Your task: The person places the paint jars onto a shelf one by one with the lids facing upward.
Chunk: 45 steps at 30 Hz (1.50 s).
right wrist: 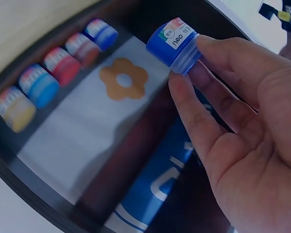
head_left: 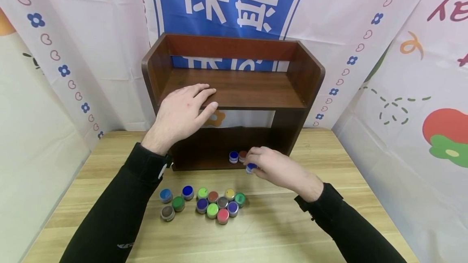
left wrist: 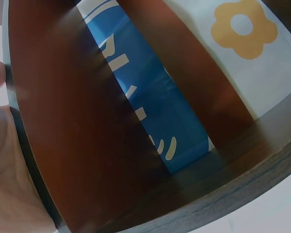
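My right hand (head_left: pixel 276 167) pinches a small blue paint jar (right wrist: pixel 173 44) by its base between thumb and fingertips, at the front of the lower compartment of a dark brown wooden shelf (head_left: pixel 234 88). Behind it, on the lower board, stand a dark blue jar (head_left: pixel 233 157) and a brownish-red jar (head_left: pixel 243 156). The right wrist view also shows a red jar (right wrist: pixel 62 66), a light blue jar (right wrist: pixel 39 86) and a yellow jar (right wrist: pixel 16 109) in that row. My left hand (head_left: pixel 183 113) rests at the left of the shelf's upper board, fingers extended, holding nothing.
Several jars stand on the wooden table before the shelf: a looser group at left with a green jar (head_left: pixel 178 203), and a tight cluster with a pink-red jar (head_left: pixel 223 216). A printed cloth (head_left: pixel 120 52) hangs behind the shelf.
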Available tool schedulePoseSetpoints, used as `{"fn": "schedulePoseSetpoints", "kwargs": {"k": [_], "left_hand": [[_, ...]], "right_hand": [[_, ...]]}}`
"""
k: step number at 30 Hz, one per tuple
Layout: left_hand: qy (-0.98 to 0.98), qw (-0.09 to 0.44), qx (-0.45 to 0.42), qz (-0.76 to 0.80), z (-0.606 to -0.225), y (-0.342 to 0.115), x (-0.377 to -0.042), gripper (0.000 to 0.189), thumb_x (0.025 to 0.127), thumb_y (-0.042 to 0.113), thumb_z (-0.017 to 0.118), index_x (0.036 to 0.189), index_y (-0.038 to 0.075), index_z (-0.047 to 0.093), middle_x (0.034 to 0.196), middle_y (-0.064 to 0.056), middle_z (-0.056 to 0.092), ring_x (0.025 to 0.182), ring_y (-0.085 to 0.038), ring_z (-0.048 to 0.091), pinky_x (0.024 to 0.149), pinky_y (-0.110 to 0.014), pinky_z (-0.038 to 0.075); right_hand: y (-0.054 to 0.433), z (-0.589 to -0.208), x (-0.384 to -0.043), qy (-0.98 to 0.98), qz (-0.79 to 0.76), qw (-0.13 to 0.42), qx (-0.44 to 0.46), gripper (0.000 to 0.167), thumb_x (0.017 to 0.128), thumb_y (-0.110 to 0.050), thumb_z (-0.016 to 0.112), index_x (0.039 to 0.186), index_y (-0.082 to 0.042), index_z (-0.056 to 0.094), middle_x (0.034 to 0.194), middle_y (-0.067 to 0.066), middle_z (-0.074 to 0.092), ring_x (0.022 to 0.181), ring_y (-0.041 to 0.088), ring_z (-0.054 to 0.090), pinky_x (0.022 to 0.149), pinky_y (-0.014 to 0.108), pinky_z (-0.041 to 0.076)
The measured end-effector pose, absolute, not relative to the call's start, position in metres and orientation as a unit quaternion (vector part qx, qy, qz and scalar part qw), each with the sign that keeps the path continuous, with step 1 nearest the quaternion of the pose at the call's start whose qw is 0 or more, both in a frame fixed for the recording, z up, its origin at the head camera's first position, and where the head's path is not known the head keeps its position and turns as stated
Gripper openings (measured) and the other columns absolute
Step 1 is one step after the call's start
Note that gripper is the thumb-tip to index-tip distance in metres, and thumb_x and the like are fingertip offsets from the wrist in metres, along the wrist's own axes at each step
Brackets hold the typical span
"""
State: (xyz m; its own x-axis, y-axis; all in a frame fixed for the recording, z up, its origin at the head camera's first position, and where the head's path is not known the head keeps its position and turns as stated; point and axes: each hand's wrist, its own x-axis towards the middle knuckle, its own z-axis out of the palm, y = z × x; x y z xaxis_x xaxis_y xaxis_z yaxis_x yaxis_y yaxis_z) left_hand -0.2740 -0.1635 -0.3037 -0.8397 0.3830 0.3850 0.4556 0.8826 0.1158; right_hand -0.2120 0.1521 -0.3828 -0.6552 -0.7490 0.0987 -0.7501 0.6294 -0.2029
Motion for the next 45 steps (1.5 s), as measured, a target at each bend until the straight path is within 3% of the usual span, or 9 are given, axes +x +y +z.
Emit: {"fn": "schedulePoseSetpoints", "kwargs": {"k": [13, 27, 36, 45], "left_hand": [[-0.955, 0.177, -0.218, -0.099, -0.303, -0.163, -0.273, 0.065, 0.124, 0.058, 0.044, 0.173, 0.018, 0.059, 0.182, -0.014, 0.056, 0.169, -0.040, 0.055, 0.140, -0.066, 0.046], [-0.954, 0.181, -0.220, -0.097, -0.303, -0.162, -0.274, 0.066, 0.124, 0.059, 0.044, 0.173, 0.017, 0.059, 0.182, -0.014, 0.056, 0.169, -0.040, 0.055, 0.140, -0.065, 0.046], [-0.954, 0.178, -0.219, -0.097, -0.303, -0.164, -0.274, 0.066, 0.124, 0.059, 0.045, 0.174, 0.017, 0.058, 0.182, -0.014, 0.055, 0.169, -0.040, 0.054, 0.140, -0.065, 0.045], [-0.953, 0.182, -0.223, -0.096, -0.304, -0.164, -0.274, 0.067, 0.124, 0.059, 0.045, 0.173, 0.017, 0.058, 0.182, -0.015, 0.055, 0.169, -0.041, 0.054, 0.140, -0.066, 0.046]], "right_hand": [[0.162, -0.336, -0.213, -0.905, 0.101, 0.050, 0.411, 0.025, 0.106, -0.006, 0.087, 0.131, -0.006, 0.084, 0.135, 0.011, 0.082, 0.124, 0.027, 0.079, 0.110, 0.043, 0.071], [0.182, -0.286, -0.214, -0.901, 0.104, 0.116, 0.404, 0.024, 0.110, -0.003, 0.080, 0.134, -0.003, 0.078, 0.135, 0.014, 0.080, 0.120, 0.029, 0.076, 0.110, 0.047, 0.071], [0.186, -0.257, -0.223, -0.907, 0.103, 0.122, 0.389, 0.025, 0.112, -0.003, 0.077, 0.137, -0.002, 0.077, 0.139, 0.017, 0.079, 0.125, 0.033, 0.076, 0.115, 0.052, 0.069], [0.186, -0.233, -0.238, -0.917, 0.097, 0.141, 0.361, 0.017, 0.115, 0.000, 0.071, 0.130, 0.001, 0.078, 0.128, 0.018, 0.080, 0.118, 0.034, 0.075, 0.111, 0.053, 0.069]]}}
